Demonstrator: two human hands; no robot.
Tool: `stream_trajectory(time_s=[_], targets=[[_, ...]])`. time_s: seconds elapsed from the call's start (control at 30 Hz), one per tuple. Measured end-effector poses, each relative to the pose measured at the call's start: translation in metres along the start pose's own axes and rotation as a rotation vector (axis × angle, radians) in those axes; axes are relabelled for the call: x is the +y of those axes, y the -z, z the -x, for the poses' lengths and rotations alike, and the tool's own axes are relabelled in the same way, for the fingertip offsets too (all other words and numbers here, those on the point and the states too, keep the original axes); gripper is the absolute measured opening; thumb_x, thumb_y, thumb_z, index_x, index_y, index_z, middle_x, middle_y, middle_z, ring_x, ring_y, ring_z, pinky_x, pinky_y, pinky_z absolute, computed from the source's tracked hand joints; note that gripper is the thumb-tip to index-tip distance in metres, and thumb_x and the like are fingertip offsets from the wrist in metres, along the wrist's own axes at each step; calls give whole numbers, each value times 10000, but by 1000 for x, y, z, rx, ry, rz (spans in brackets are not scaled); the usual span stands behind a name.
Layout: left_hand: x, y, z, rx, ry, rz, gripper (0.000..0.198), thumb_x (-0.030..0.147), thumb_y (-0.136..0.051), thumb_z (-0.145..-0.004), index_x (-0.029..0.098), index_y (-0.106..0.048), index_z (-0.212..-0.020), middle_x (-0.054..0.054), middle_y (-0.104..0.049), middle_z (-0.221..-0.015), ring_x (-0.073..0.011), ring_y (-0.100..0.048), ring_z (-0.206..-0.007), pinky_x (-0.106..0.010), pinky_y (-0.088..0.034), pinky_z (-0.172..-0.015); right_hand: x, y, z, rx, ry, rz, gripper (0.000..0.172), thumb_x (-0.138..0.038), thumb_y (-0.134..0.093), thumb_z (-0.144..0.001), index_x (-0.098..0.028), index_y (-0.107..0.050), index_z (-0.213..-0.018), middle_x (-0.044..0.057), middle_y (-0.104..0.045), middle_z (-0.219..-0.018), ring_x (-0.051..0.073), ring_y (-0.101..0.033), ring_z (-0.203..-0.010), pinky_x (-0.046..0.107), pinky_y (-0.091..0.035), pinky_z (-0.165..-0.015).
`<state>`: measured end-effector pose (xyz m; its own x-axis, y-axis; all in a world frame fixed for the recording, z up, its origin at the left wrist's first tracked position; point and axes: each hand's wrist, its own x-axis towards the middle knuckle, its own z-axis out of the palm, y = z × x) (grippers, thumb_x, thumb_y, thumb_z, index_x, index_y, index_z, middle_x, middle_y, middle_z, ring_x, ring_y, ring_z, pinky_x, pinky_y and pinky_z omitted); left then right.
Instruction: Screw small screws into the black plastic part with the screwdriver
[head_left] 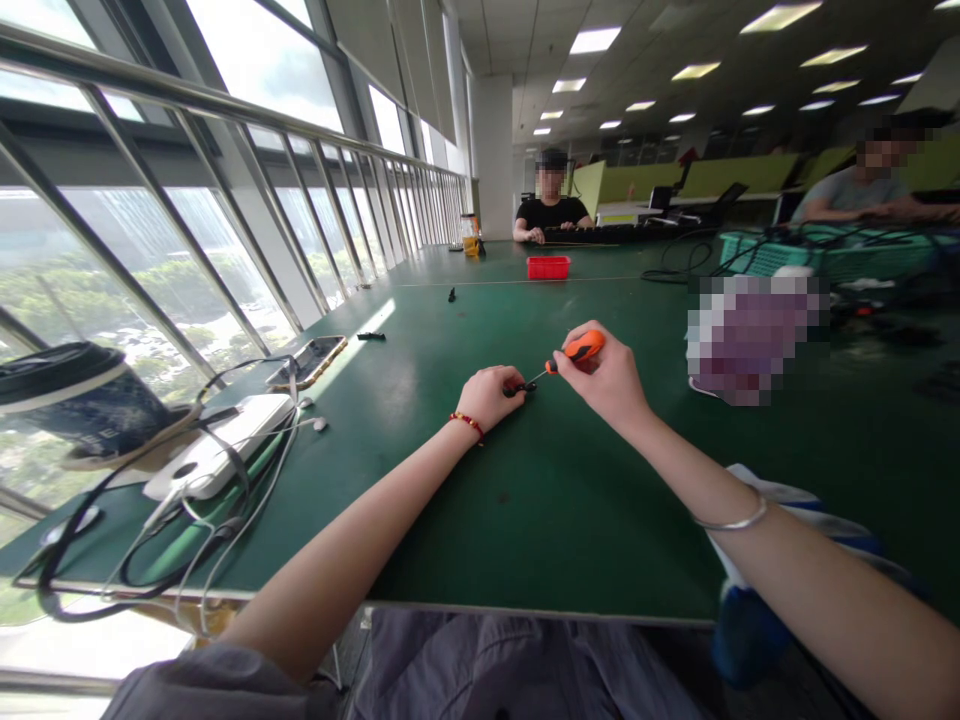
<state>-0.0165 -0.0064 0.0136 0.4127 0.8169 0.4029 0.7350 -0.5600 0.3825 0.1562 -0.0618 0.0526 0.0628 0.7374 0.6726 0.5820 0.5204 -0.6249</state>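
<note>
My left hand (489,397), with a red beaded bracelet at the wrist, rests on the green table (540,510) and its fingers pinch a small black part (519,388). To its right, my right hand (609,380) is closed around an orange and black screwdriver (583,347). The thin shaft points down and left, and its tip is at the black part; whether it sits in a screw is too small to tell. Farther off on the table lie two more small black pieces (371,336), (451,295) apart from each other.
A red bin (548,268) stands farther back. At the left are a phone (307,362), a white power bank (221,445), cables and a lidded cup (82,400). A teal basket (825,252) with cables is at the right. Two people sit beyond.
</note>
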Motion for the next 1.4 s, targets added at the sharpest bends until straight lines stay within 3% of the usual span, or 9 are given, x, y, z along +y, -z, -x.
stream_trajectory(time_s=[0.2, 0.3, 0.47, 0.7, 0.87, 1.07, 1.13, 1.3, 1.4], targets=[[1, 1, 0, -6, -21, -23, 146, 225, -585, -714, 206, -683, -820, -8, -675, -819, -157, -616, -761, -260, -487, -708, -5, 2, 0, -39, 15, -5, 222, -423, -543, -784, -232, -467, -701, -5, -569, -638, 140, -522, -574, 266, -413, -580], [2, 1, 1, -5, -25, -32, 140, 220, -586, -715, 207, -685, -813, -8, -672, -819, -157, -615, -762, -257, -485, -701, -7, 1, 2, -11, -1, -5, 193, -356, -583, -726, -243, -459, -823, -10, -561, -684, 150, -534, -580, 280, -421, -565], [3, 1, 0, -5, -19, -29, 144, 213, -586, -712, 201, -685, -815, -10, -670, -820, -159, -612, -762, -260, -483, -702, -7, 1, 4, 40, 43, 71, 371, -349, -591, -703, -248, -414, -1013, -9, -560, -741, 166, -552, -595, 294, -419, -535], [2, 0, 0, -1, -27, -30, 133, 217, -590, -714, 202, -684, -807, -12, -664, -820, -155, -607, -757, -255, -484, -702, -14, 2, 5, -6, 15, 106, 184, -418, -524, -788, -243, -492, -837, -27, -525, -578, 150, -519, -513, 280, -388, -541], [2, 1, 0, -2, -26, -24, 135, 215, -589, -714, 197, -684, -809, -11, -661, -810, -154, -606, -750, -255, -478, -694, -12, 3, 7, 46, 75, 130, 346, -342, -580, -711, -229, -450, -1011, -18, -553, -693, 154, -531, -565, 270, -392, -533], [2, 1, 0, -7, -31, -22, 134, 215, -588, -714, 195, -683, -807, -6, -656, -802, -150, -603, -742, -255, -476, -694, -12, 1, 6, 48, 69, 167, 214, -429, -510, -786, -215, -517, -794, -41, -485, -536, 130, -471, -484, 253, -347, -517], [2, 1, 0, -5, -29, -22, 134, 210, -589, -712, 193, -682, -807, -6, -655, -803, -149, -603, -746, -252, -475, -695, -12, 1, 6, 32, 98, 131, 179, -376, -522, -770, -212, -522, -842, -45, -488, -555, 125, -471, -490, 250, -359, -519], [2, 1, 0, -7, -25, -25, 128, 211, -588, -713, 193, -679, -801, -5, -654, -807, -149, -602, -751, -249, -473, -689, -11, 2, 7, 84, 175, 145, 374, -366, -576, -705, -206, -461, -1023, -17, -548, -738, 133, -509, -562, 250, -369, -505], [1, 0, 0, -5, -29, -27, 129, 214, -591, -712, 191, -679, -803, -5, -655, -810, -149, -600, -748, -252, -469, -687, -11, 1, 6, 95, 113, 207, 302, -446, -550, -750, -208, -506, -931, -48, -495, -583, 133, -487, -496, 249, -343, -504]])
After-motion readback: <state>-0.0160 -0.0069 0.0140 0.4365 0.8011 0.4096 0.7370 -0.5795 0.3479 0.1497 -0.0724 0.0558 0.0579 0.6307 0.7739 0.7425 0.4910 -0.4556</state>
